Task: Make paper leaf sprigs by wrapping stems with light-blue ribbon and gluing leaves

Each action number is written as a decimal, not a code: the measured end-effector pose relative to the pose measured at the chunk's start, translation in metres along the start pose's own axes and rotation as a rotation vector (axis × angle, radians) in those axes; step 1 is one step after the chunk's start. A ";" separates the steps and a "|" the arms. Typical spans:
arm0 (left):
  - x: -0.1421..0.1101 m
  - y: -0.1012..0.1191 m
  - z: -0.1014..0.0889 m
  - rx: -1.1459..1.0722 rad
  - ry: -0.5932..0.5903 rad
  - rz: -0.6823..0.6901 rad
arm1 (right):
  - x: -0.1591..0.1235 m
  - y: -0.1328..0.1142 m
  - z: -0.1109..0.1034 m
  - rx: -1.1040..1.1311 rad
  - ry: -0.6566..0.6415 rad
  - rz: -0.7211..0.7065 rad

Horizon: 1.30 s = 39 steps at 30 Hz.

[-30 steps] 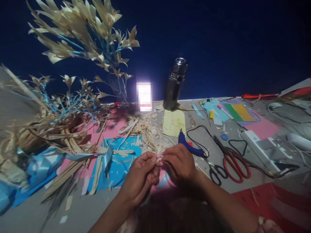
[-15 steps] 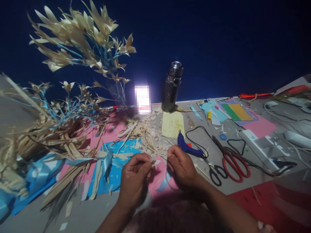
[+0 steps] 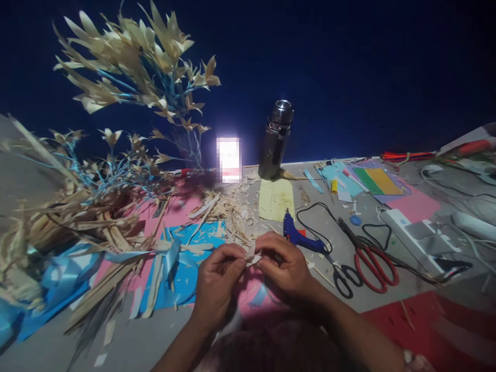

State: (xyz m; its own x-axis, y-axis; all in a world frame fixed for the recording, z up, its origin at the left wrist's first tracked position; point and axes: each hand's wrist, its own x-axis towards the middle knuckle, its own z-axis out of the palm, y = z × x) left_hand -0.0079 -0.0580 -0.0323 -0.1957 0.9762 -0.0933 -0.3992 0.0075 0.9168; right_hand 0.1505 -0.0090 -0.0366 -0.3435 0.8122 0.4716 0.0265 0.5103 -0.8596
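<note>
My left hand [image 3: 217, 281] and my right hand [image 3: 284, 268] meet over the pink paper [image 3: 251, 289] near the table's front. Both pinch a small pale straw piece [image 3: 251, 255] between their fingertips. A heap of pale straw shavings [image 3: 228, 209] lies just beyond them. The blue glue gun [image 3: 300, 236] rests right of my right hand, its black cord looping back. Blue paper [image 3: 186, 268] with ribbon strips lies left of my left hand.
Straw-and-blue-ribbon flower sprays [image 3: 127, 62] rise at the back left, with more straw [image 3: 70, 217] piled left. A steel flask [image 3: 276, 139], yellow sheet [image 3: 276, 199], red-handled scissors [image 3: 374, 263], black scissors [image 3: 343, 279], white power strip [image 3: 414, 232] and coloured papers [image 3: 372, 181] lie to the right.
My hands were together, drew apart half a second ago with the piece in my left, and have come together again on the straw piece. The view shifted slightly.
</note>
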 end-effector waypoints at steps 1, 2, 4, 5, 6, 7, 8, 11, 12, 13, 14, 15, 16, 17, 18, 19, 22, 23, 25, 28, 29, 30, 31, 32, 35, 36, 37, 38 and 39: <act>0.000 -0.001 0.000 -0.013 -0.007 -0.022 | 0.001 0.000 0.000 -0.015 0.011 -0.073; 0.000 -0.001 0.001 -0.031 -0.007 -0.045 | 0.002 0.000 0.000 -0.037 0.044 -0.139; 0.001 -0.003 0.001 -0.076 0.024 -0.086 | 0.002 0.000 -0.002 -0.093 0.127 -0.236; 0.001 -0.003 0.001 -0.100 0.054 -0.101 | 0.001 0.000 -0.004 -0.126 0.170 -0.275; 0.002 -0.003 0.002 -0.123 0.084 -0.113 | 0.001 0.000 -0.006 -0.163 0.197 -0.317; 0.003 -0.003 0.002 -0.143 0.107 -0.123 | 0.000 -0.001 -0.008 -0.200 0.213 -0.358; 0.003 -0.002 0.003 -0.159 0.118 -0.134 | 0.000 -0.001 -0.010 -0.237 0.226 -0.397; 0.004 0.000 0.008 -0.201 0.089 -0.181 | 0.001 -0.004 -0.013 -0.330 0.256 -0.499; 0.003 0.001 0.010 -0.219 0.073 -0.202 | 0.002 -0.006 -0.013 -0.351 0.265 -0.522; 0.003 0.002 0.012 -0.239 0.060 -0.222 | 0.003 -0.007 -0.013 -0.368 0.278 -0.537; 0.003 0.002 0.014 -0.260 0.048 -0.242 | 0.004 -0.008 -0.013 -0.377 0.287 -0.543; 0.002 0.002 0.016 -0.278 0.041 -0.261 | 0.004 -0.009 -0.012 -0.377 0.292 -0.538; 0.001 0.003 0.018 -0.296 0.034 -0.281 | 0.004 -0.009 -0.011 -0.368 0.301 -0.521; 0.001 0.003 0.020 -0.313 0.029 -0.301 | 0.005 -0.009 -0.010 -0.354 0.304 -0.498; 0.001 0.002 0.021 -0.331 0.022 -0.322 | 0.005 -0.009 -0.010 -0.335 0.301 -0.474; 0.000 0.002 0.021 -0.348 0.013 -0.344 | 0.004 -0.009 -0.009 -0.314 0.294 -0.450; 0.000 -0.002 0.021 -0.388 -0.021 -0.394 | 0.005 -0.010 -0.007 -0.275 0.273 -0.383; 0.000 -0.003 0.021 -0.393 -0.024 -0.402 | 0.006 -0.011 -0.007 -0.274 0.264 -0.361; 0.001 -0.005 0.020 -0.395 -0.008 -0.413 | 0.007 -0.012 -0.006 -0.286 0.241 -0.321; 0.003 -0.006 0.020 -0.385 0.034 -0.404 | 0.007 -0.013 -0.004 -0.316 0.199 -0.288; 0.004 -0.006 0.021 -0.377 0.043 -0.397 | 0.007 -0.013 -0.004 -0.328 0.193 -0.283; 0.004 -0.005 0.022 -0.366 0.049 -0.388 | 0.006 -0.012 -0.004 -0.342 0.194 -0.280; 0.005 -0.005 0.023 -0.352 0.056 -0.380 | 0.006 -0.012 -0.004 -0.355 0.197 -0.278; 0.005 -0.005 0.023 -0.336 0.062 -0.372 | 0.006 -0.011 -0.004 -0.368 0.201 -0.277; 0.004 -0.007 0.023 -0.261 0.078 -0.336 | 0.005 -0.011 -0.004 -0.393 0.202 -0.267; 0.003 -0.008 0.022 -0.223 0.081 -0.319 | 0.006 -0.011 -0.004 -0.397 0.199 -0.261; 0.002 -0.009 0.021 -0.178 0.086 -0.298 | 0.006 -0.011 -0.004 -0.400 0.198 -0.257; 0.001 -0.010 0.019 -0.129 0.092 -0.275 | 0.006 -0.011 -0.004 -0.402 0.195 -0.254; 0.001 -0.011 0.018 -0.078 0.098 -0.251 | 0.006 -0.011 -0.004 -0.403 0.193 -0.252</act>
State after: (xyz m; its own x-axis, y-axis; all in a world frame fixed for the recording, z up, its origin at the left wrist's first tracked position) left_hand 0.0122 -0.0537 -0.0355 -0.1665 0.9202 -0.3543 -0.5130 0.2261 0.8281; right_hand 0.1523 -0.0086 -0.0233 -0.2068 0.6678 0.7150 0.3383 0.7346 -0.5882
